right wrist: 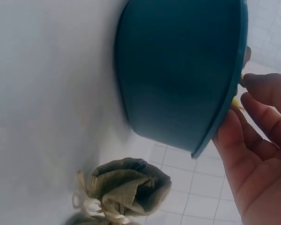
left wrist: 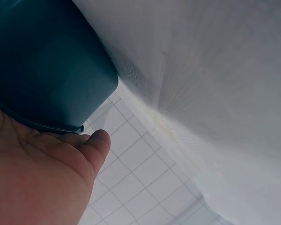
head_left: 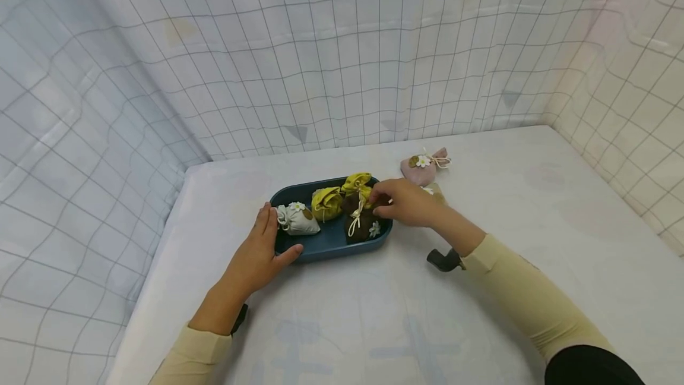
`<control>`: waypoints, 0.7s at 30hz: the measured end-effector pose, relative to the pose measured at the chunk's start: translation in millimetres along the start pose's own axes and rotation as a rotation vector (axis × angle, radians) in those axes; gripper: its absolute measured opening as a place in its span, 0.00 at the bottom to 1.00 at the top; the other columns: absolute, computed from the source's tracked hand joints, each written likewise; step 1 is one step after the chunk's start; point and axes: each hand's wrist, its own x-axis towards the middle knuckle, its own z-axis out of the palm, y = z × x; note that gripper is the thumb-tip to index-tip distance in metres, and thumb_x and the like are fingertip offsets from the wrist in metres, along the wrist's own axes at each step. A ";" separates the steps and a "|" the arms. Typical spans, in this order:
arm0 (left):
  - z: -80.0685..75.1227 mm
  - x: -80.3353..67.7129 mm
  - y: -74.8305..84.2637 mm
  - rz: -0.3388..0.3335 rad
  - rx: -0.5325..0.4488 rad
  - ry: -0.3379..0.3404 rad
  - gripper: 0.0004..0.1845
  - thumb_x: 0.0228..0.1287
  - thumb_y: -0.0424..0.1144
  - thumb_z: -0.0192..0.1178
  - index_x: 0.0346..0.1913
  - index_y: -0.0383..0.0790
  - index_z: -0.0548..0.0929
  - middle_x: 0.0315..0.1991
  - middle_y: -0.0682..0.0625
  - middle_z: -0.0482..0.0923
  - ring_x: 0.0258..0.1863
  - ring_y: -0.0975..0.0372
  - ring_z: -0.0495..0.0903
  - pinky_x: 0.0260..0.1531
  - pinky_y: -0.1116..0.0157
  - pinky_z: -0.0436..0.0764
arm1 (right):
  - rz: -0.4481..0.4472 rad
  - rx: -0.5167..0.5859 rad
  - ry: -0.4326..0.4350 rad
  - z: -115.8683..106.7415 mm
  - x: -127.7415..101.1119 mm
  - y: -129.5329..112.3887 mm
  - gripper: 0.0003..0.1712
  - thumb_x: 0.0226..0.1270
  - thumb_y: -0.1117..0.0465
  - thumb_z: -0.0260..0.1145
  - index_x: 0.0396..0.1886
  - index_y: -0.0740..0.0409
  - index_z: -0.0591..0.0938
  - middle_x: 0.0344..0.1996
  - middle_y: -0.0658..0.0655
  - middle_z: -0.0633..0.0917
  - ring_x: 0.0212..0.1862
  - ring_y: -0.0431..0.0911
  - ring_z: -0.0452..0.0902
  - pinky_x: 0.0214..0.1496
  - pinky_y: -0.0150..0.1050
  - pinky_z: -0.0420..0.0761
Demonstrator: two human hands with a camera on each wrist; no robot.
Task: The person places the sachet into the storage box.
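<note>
Two hands are at the tray (head_left: 320,249) on the counter (head_left: 374,314): the left hand (head_left: 260,254) steadies its rim, fingers relaxed, while the brown pouch (head_left: 361,223) inside is pinched by the right hand (head_left: 406,202); a gentle, even hold is advised.

Four pouches (head_left: 327,202) lie in the tray (head_left: 326,247); another pouch (head_left: 423,168) lies behind-right of it.

Both arms are stretched forward, sleeves pulled down to the wrists. The left hand (head_left: 260,252) is laid flat, fingers kept straight and together, thumb spread out to the right. The right hand (head_left: 404,201) is turned palm down with its fingers curled inward at the tips, wrist slightly bent.
</note>
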 end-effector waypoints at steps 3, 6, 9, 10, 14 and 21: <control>-0.5 0.5 0.2 0.000 -0.002 -0.001 0.56 0.68 0.65 0.55 0.77 0.26 0.41 0.79 0.34 0.34 0.77 0.44 0.39 0.69 0.43 0.56 | 0.035 0.047 -0.001 -6.3 -3.4 2.7 0.08 0.67 0.65 0.69 0.44 0.59 0.83 0.41 0.52 0.85 0.45 0.45 0.79 0.47 0.42 0.79; -1.0 0.4 0.5 -0.002 -0.005 -0.004 0.56 0.68 0.65 0.55 0.77 0.25 0.41 0.79 0.34 0.33 0.77 0.44 0.39 0.69 0.43 0.56 | 0.073 0.060 0.009 -14.1 -7.2 6.8 0.08 0.68 0.63 0.69 0.45 0.60 0.83 0.43 0.53 0.85 0.48 0.45 0.81 0.48 0.44 0.80; -1.3 0.2 0.7 -0.004 -0.005 -0.004 0.56 0.68 0.65 0.55 0.77 0.25 0.41 0.79 0.34 0.33 0.77 0.44 0.39 0.69 0.43 0.56 | 0.103 0.050 0.027 -22.4 -11.2 12.6 0.10 0.67 0.63 0.70 0.45 0.60 0.83 0.43 0.53 0.86 0.48 0.46 0.81 0.49 0.44 0.81; -1.4 0.2 0.8 -0.003 -0.005 -0.004 0.56 0.69 0.65 0.55 0.77 0.25 0.41 0.79 0.34 0.33 0.77 0.44 0.39 0.69 0.44 0.56 | 0.111 0.046 0.031 -25.0 -12.4 15.2 0.10 0.66 0.63 0.70 0.45 0.60 0.83 0.42 0.54 0.86 0.47 0.46 0.82 0.49 0.45 0.81; -1.6 0.2 0.9 0.000 -0.005 -0.004 0.56 0.69 0.65 0.55 0.77 0.25 0.41 0.79 0.35 0.33 0.77 0.44 0.39 0.69 0.44 0.56 | 0.137 0.021 0.029 -36.1 -17.5 23.7 0.12 0.65 0.63 0.71 0.47 0.60 0.82 0.44 0.56 0.85 0.48 0.48 0.82 0.51 0.47 0.80; -0.9 -0.2 -0.9 -0.001 -0.002 -0.001 0.56 0.68 0.65 0.55 0.77 0.26 0.41 0.79 0.35 0.32 0.77 0.44 0.39 0.69 0.44 0.56 | 0.101 -0.005 -0.003 -54.5 -22.4 40.6 0.12 0.64 0.66 0.70 0.46 0.62 0.82 0.45 0.58 0.85 0.51 0.53 0.81 0.55 0.51 0.79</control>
